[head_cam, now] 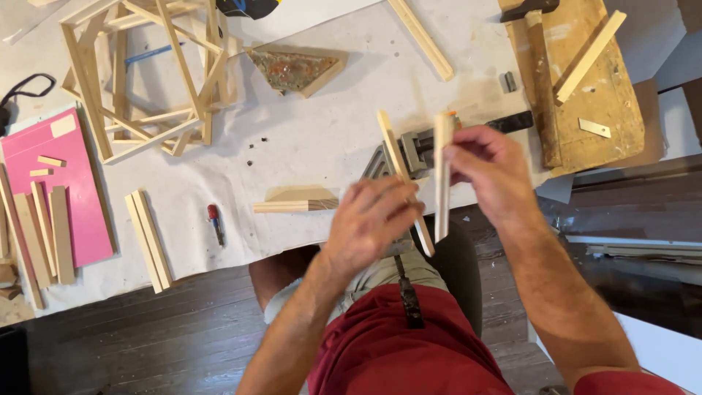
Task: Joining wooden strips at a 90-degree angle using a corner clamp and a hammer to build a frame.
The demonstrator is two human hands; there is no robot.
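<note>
Two hands, left (371,219) and right (488,170), each grip a wood strip (442,183) upright

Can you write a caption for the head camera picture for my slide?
Left hand and right hand each hold a pale wooden strip, one slanted, one upright, above a grey metal clamp on a white-covered workbench.

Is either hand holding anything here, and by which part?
Left hand grips one wooden strip around its lower half; right hand pinches a second wooden strip near its upper end.
</note>
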